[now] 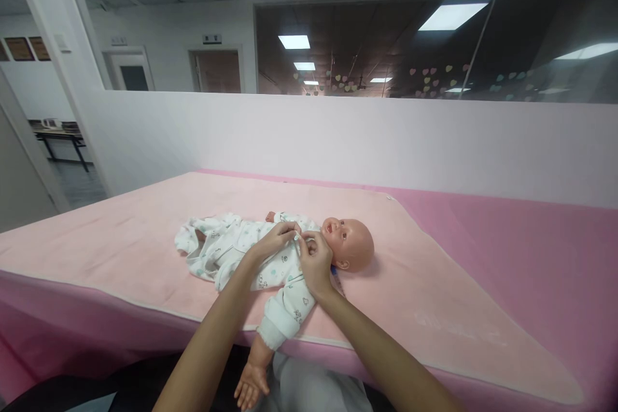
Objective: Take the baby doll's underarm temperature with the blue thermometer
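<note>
The doll lies on its back on the blanket, long axis running across you, head to your right. Your left grip and right grip meet over its upper chest, both pinching the suit's front, the right nearer its chin.

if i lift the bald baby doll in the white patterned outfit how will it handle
The doll may be floppy: its near arm hangs off the pink table. Its smooth, rounded head could roll; the wrinkled outfit would probably bunch.
</note>
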Demonstrator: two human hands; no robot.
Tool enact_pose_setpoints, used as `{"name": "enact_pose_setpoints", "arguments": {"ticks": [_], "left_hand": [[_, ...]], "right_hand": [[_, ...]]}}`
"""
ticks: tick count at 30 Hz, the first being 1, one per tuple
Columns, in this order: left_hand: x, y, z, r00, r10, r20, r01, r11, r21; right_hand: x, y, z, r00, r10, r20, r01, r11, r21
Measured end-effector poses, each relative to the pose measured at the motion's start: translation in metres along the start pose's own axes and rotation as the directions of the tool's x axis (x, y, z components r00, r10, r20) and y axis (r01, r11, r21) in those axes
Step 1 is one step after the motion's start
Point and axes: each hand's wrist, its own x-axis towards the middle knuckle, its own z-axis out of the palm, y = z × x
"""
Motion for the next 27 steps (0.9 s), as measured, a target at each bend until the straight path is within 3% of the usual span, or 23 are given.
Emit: {"name": "enact_pose_setpoints", "arguments": {"ticks": [5,19,27], "left_hand": [[-0.0005,-0.0019,-0.0008,0.999,0.009,-0.036,-0.010,0.999,-0.044],[-0.0012,0.0011,0.0018,0.996,-0.047,-0.069,0.031,0.975,-0.219],[-0.0015,0.0001,0.0005,0.995,-0.031,-0.099,0.016,0.989,-0.149]], "right_hand": [[0.0022,0.0021,0.0005,0.998,0.032,-0.054,-0.031,0.999,0.028],[0.0025,-0.0009,-0.0007,1.000,0.023,0.019,-0.022,1.000,-0.005],[0.0013,-0.0017,-0.0008,0.999,-0.043,0.000,0.043,0.997,-0.064]]}}
